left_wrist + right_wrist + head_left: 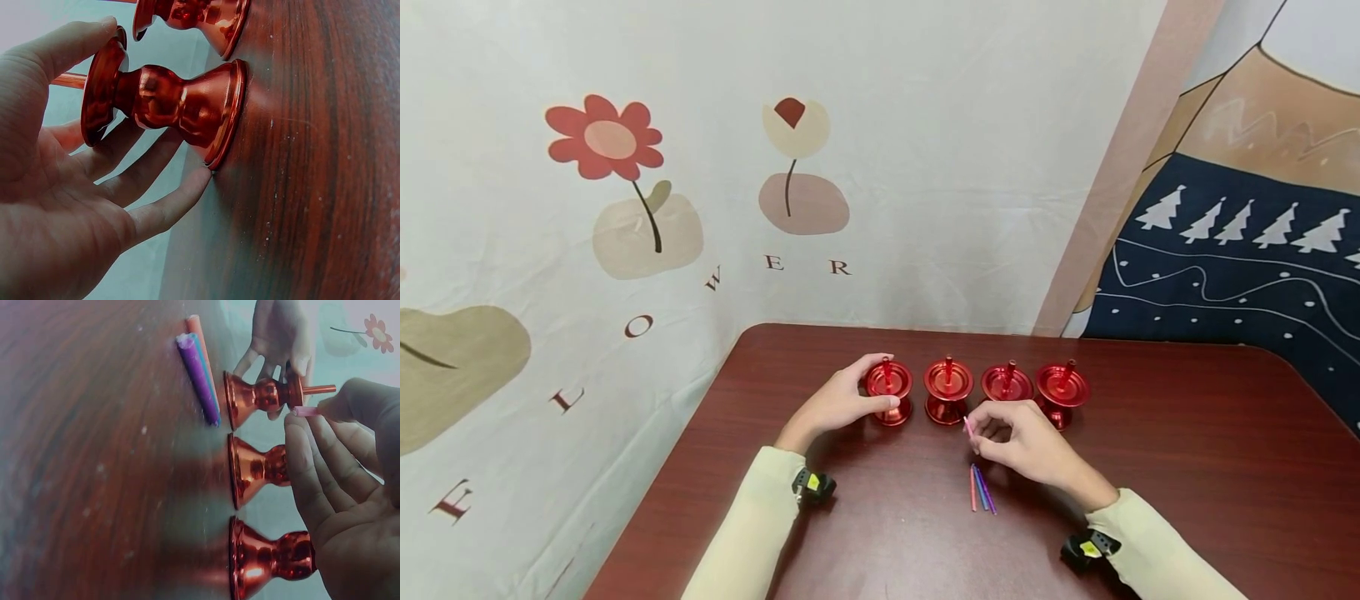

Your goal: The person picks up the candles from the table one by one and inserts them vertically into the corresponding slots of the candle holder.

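My left hand (835, 407) holds the leftmost red metal candle holder (891, 385), thumb on the dish rim and fingers round its far side. That holder stands upright on the table; in the left wrist view the little finger (172, 209) reaches its flared base. Between thumb and fingertips, my right hand (1030, 440) pinches a short, thin pink candle (305, 411). It is just in front of the second candle holder (948, 382), above the table. Below it lie an orange candle (973, 493), a blue candle (981, 487) and a purple candle (988, 496), close together.
Two more red holders, the third (1006, 382) and the rightmost (1063, 386), continue the row, partly behind the right hand. Each has an upright stem in its dish. The brown table (880, 533) meets a flower-printed cloth (925, 208) at its back edge.
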Available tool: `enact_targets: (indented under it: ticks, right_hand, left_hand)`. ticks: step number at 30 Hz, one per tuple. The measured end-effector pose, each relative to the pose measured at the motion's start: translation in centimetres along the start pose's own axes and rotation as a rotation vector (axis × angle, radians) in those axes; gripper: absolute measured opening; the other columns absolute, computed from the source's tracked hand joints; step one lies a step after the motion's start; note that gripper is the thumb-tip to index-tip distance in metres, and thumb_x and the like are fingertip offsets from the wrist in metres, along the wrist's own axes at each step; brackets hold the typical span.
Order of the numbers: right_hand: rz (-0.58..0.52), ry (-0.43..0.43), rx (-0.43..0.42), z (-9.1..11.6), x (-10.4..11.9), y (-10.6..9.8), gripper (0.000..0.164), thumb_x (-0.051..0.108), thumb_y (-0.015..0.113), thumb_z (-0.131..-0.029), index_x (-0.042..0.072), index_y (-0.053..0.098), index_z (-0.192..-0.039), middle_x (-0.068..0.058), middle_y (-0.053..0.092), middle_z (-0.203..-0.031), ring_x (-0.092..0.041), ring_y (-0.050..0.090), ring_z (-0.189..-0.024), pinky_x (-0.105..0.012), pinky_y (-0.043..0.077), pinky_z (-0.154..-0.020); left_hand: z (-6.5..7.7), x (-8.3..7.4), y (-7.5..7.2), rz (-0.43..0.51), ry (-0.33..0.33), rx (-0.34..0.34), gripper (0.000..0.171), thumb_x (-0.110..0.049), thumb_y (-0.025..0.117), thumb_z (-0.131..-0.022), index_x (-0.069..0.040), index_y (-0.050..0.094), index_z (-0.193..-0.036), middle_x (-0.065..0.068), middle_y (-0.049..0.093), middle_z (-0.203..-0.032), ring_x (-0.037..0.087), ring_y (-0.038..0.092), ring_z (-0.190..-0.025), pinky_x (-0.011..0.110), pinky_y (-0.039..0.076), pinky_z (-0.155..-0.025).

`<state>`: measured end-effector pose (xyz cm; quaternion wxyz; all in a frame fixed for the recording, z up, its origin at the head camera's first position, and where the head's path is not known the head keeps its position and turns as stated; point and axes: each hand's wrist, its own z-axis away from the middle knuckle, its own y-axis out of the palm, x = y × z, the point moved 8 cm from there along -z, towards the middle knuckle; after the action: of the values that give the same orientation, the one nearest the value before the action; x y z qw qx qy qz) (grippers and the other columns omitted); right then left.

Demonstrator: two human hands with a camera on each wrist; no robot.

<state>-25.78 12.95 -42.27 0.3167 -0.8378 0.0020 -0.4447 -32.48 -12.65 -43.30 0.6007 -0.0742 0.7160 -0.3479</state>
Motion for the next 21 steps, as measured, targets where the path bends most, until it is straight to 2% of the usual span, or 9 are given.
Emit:
enact_targets:
  ticks: [5, 13, 17, 21]
  right_hand:
    - [-0.040, 0.015, -0.051, -0.8, 0.4, -0.1, 0.020, -0.007, 0.080, -0.091, 0.012, 0.074, -0.096, 0.006, 0.074, -0.087, -0.012, 0.072, -0.078, -0.028, 0.063, -0.070]
    - [-0.036, -0.027, -0.140, -3.3, 2.2, 0.0, 0.016, -0.006, 0.078, -0.091, 0.008, 0.075, -0.097, 0.004, 0.075, -0.089, -0.012, 0.073, -0.081, -0.025, 0.063, -0.070]
    - [-0.050, -0.038, -0.171, -4.9, 3.1, 0.2, 0.013, -0.004, 0.080, -0.093, 0.006, 0.075, -0.098, 0.002, 0.077, -0.092, -0.012, 0.072, -0.082, -0.024, 0.062, -0.071]
    - [-0.072, -0.056, -0.201, -6.6, 3.8, 0.6, 0.016, -0.005, 0.080, -0.095, 0.010, 0.075, -0.100, 0.001, 0.077, -0.091, -0.014, 0.074, -0.082, -0.024, 0.061, -0.069]
  left_hand:
    - [0.1, 0.0, 0.0, 0.007, -0.002, -0.003, 0.078, -0.036, 0.083, -0.097, -0.012, 0.050, -0.163, 0.012, 0.066, -0.146, 0.028, 0.064, -0.130, 0.052, 0.054, -0.111]
    - [0.1, -0.1, 0.1, 0.003, -0.005, 0.005, 0.077, -0.036, 0.084, -0.097, -0.012, 0.051, -0.163, 0.011, 0.066, -0.146, 0.028, 0.064, -0.131, 0.051, 0.054, -0.111]
    - [0.0, -0.3, 0.1, 0.001, 0.019, 0.005, 0.076, -0.035, 0.084, -0.097, -0.010, 0.051, -0.161, 0.012, 0.067, -0.143, 0.028, 0.065, -0.128, 0.050, 0.055, -0.110]
    - [0.0, -0.4, 0.1, -0.002, 0.044, 0.003, 0.076, -0.035, 0.084, -0.098, -0.008, 0.052, -0.161, 0.013, 0.069, -0.140, 0.027, 0.067, -0.124, 0.049, 0.055, -0.109]
